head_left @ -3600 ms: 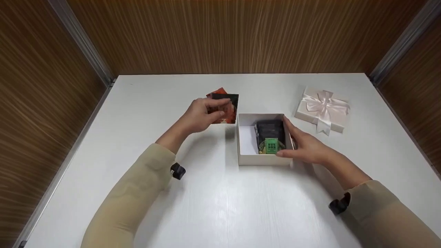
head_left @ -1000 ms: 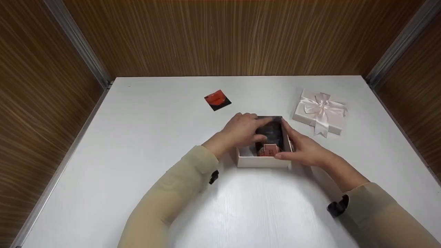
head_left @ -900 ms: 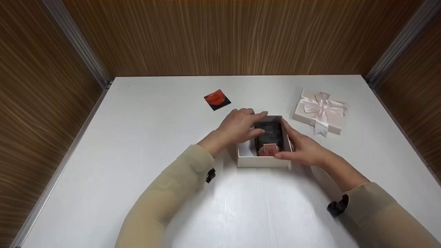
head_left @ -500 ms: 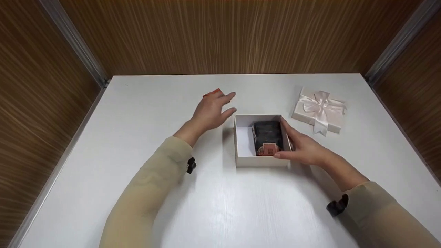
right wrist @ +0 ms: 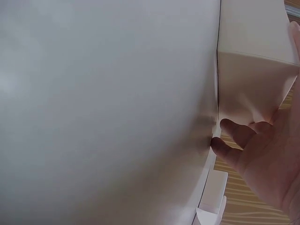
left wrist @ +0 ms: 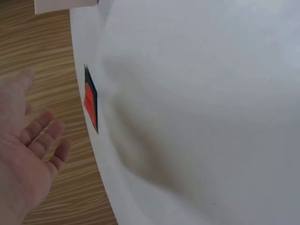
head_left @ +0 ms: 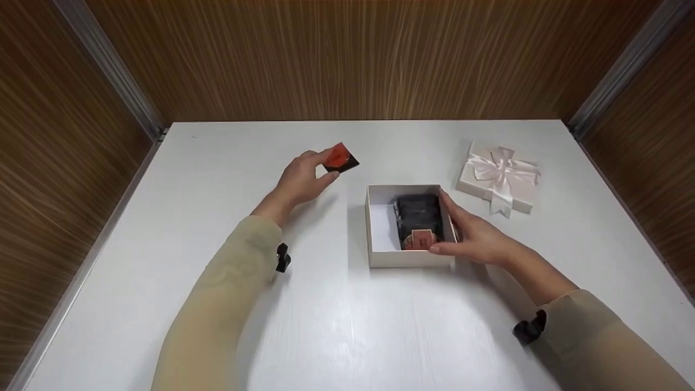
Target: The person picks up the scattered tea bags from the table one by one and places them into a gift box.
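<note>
In the head view, my left hand (head_left: 304, 176) is at a flat square red-and-black sachet (head_left: 337, 158), thumb and forefinger spread at its left corner. The left wrist view shows this sachet (left wrist: 91, 99) lying on the table, the fingers loose and apart from it. My right hand (head_left: 483, 236) holds the white open box (head_left: 411, 259) by its right side, thumb at the near rim and forefinger at the far right corner. Inside the box's right part stands a row of dark sachets (head_left: 418, 212), the nearest showing a red label. The box's left part shows its white bottom.
A pale pink gift-box lid (head_left: 524, 187) with a satin ribbon bow (head_left: 500, 169) lies to the right, behind the right hand. The white table (head_left: 217, 163) ends at a wood-grain panel (head_left: 347, 60), with similar panels at both sides.
The left hand has put a red-and-black sachet into the box, where a red label now covers the green one. It has then moved back left to the loose sachet. The right hand stays.
</note>
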